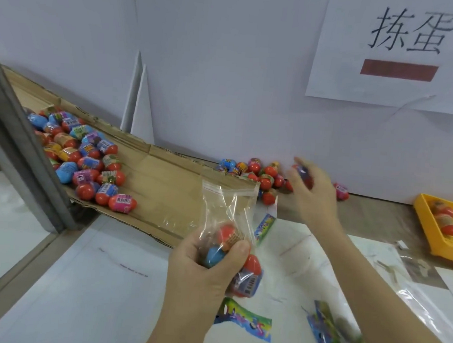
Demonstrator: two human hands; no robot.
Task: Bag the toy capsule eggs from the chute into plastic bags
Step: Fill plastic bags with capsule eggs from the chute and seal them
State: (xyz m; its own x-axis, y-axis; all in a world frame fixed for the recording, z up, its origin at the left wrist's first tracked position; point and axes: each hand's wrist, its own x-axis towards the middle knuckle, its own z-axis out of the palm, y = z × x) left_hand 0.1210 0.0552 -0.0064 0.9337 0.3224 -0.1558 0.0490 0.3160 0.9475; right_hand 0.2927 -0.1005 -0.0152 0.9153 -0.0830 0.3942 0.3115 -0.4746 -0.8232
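Fingers point(192, 240) of the left hand point(199, 274) were wrapped round the lower part of the plastic bag point(225, 206), gripping it above the middle of the desk point(90, 295). About three bagged eggs point(226, 231) sat inside, bunched against the palm. The bag's zip mouth stood upward, slack, with nothing holding it apart.

The right hand point(315, 193) was out at the desk's back edge, its fingers curled round a single egg point(304, 174). It was too blurred to say how firmly it was held. Just beside it lay the loose pile point(260, 173) at the foot of the cardboard chute point(165, 183), against the back wall. The chute slanted up toward the desk's left edge, where a larger cluster point(87, 159) waited, some of it close to the chute's front lip.

The likeliest trouble, as I judged it, was the bag's mouth. With one hand gripping low and the opening limp, the egg could catch on the zip strip, slip out and roll away across the desk. A hurried reach could also knock the pile and scatter it. Squeezing the bag harder would narrow the opening further.

Printed cards point(244, 320) lay near the front edge. A yellow tray point(425, 228) holding more eggs sat by the right edge, and a paper sign point(397, 49) hung on the wall.
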